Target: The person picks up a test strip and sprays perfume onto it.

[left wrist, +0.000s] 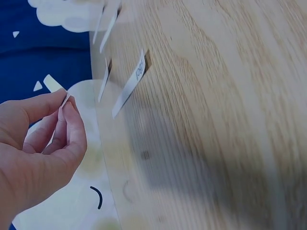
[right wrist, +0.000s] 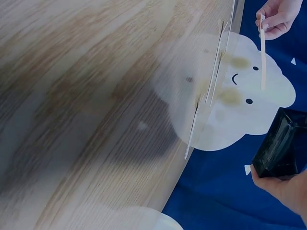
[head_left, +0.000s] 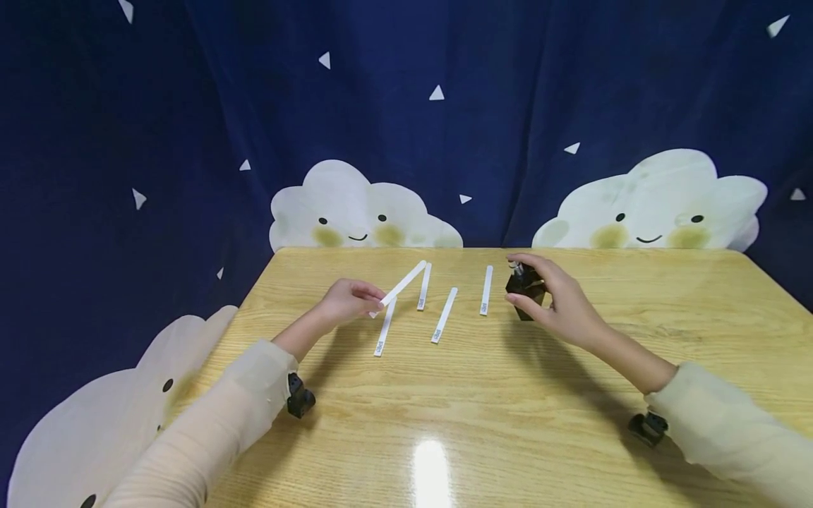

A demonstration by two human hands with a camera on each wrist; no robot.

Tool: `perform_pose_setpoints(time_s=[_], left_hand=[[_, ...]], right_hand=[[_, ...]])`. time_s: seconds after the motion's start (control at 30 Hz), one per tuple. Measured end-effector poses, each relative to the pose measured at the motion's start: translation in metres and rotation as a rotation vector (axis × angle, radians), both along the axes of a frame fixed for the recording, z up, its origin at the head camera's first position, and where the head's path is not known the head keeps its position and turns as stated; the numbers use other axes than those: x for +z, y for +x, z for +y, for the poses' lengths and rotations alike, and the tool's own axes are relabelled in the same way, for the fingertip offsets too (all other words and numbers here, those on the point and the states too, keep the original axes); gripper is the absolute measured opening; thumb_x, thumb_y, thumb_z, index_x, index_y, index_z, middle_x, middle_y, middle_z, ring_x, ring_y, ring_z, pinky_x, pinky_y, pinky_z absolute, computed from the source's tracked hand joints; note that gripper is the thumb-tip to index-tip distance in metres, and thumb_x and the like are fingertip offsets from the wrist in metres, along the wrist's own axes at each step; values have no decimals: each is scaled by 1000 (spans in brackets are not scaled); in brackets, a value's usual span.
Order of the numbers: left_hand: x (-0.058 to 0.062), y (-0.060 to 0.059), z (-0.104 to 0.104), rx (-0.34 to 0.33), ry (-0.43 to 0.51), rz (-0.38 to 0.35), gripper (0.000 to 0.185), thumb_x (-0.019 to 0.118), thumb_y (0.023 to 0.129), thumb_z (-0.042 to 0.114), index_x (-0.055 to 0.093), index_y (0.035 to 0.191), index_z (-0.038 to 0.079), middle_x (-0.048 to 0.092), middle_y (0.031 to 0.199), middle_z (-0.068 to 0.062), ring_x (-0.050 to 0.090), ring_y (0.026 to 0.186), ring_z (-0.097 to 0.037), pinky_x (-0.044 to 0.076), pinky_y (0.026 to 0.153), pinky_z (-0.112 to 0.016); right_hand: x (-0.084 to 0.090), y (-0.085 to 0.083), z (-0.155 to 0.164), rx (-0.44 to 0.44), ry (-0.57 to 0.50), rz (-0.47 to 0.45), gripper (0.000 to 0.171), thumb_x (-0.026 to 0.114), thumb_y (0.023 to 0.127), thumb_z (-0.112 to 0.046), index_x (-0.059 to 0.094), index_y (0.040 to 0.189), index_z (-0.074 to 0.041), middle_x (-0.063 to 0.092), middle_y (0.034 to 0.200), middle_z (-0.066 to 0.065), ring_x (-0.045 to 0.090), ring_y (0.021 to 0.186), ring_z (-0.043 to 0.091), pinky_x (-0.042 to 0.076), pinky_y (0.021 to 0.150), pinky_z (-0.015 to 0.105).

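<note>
My left hand (head_left: pixel 348 302) pinches the lower end of a white perfume test strip (head_left: pixel 405 281) between thumb and fingers, above the table. The strip slants up to the right; the left wrist view shows its tip (left wrist: pixel 53 83) past the thumb. In my right hand (head_left: pixel 567 307) is a dark, angular glass perfume bottle (head_left: pixel 526 288). My thumb grips its near side and a finger reaches over the top by the silvery neck. The right wrist view shows the bottle (right wrist: pixel 278 146) raised off the table, its cap end hidden.
Several similar strips lie spread on the wooden table (head_left: pixel 483 409), among them one (head_left: pixel 445 315) in the middle and one (head_left: pixel 486 290) left of the bottle. Dark printing marks their near ends. A navy curtain (head_left: pixel 495 106) with white clouds hangs behind the table's far edge.
</note>
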State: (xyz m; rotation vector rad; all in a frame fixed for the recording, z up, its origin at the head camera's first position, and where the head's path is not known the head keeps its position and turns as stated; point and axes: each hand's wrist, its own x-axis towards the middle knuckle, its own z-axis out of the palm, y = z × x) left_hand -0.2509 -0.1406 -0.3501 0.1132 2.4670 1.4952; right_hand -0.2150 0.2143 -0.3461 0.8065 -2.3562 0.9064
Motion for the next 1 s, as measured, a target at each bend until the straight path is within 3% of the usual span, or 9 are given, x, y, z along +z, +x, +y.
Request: perform_pose_setpoints(time_s=[0.27, 0.53, 0.77, 1.0], left_hand=[[3, 3, 8, -28, 37, -4, 27, 66, 87, 2, 65, 112, -7, 70, 88, -5, 64, 76, -9, 57, 91, -40], [7, 4, 19, -41, 36, 1, 26, 67, 87, 4, 66, 112, -4, 71, 95, -11, 67, 98, -31, 55, 94, -44], [8, 3, 26, -56, 35, -12, 25, 68, 87, 6, 67, 110, -1, 70, 89, -3, 65, 81, -13, 55, 94, -43], [7, 1, 31, -51, 54, -32, 24, 68, 86, 5, 67, 110, -1, 68, 86, -1, 65, 79, -10, 55, 94, -43]], right_hand=[[-2, -4, -7, -9, 43, 21, 59, 78, 79, -12, 53, 132, -11, 60, 129, 9, 56, 100, 14, 49, 72, 24], [0, -8, -19, 61, 55, 55, 57, 80, 78, -15, 56, 130, -13, 63, 126, 6, 59, 108, 15, 51, 85, 32], [-2, -18, -20, 90, 79, 52, 55, 78, 80, -17, 56, 130, -15, 63, 126, 6, 61, 109, 20, 53, 85, 40], [-1, -16, -19, 77, 84, 65, 55, 79, 79, -20, 57, 129, -15, 64, 126, 5, 61, 113, 20, 53, 88, 39]])
